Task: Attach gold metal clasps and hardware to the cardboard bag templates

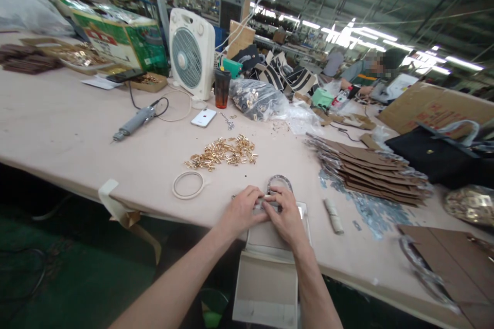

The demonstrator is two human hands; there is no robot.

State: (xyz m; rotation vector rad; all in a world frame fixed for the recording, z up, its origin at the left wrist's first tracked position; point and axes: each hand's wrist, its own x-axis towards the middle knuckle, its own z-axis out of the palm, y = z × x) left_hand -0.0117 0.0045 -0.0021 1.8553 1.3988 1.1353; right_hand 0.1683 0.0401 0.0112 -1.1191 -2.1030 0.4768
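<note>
A pale, cream-coloured bag (266, 239) lies at the table's front edge, with its flap (266, 285) hanging down toward my lap. At its far side stands a curved handle (280, 179) that looks wrapped in clear film. My left hand (244, 209) is closed over the bag's upper part, thumb and fingers drawn together. Close against it, my right hand (284, 216) has its fingers bent in a pinch below the handle. Whatever sits between the fingertips is small and mostly hidden. Beyond the hands lies a pile of small gold metal fittings (222, 153).
A roll of tape (175, 185) lies left of my hands; a grey electric screwdriver (135, 122) lies farther left. Behind are a phone (204, 117), a tumbler (222, 87) and a fan (188, 59). Stacked brown panels (370, 172) occupy the right. A person (358, 73) works beyond.
</note>
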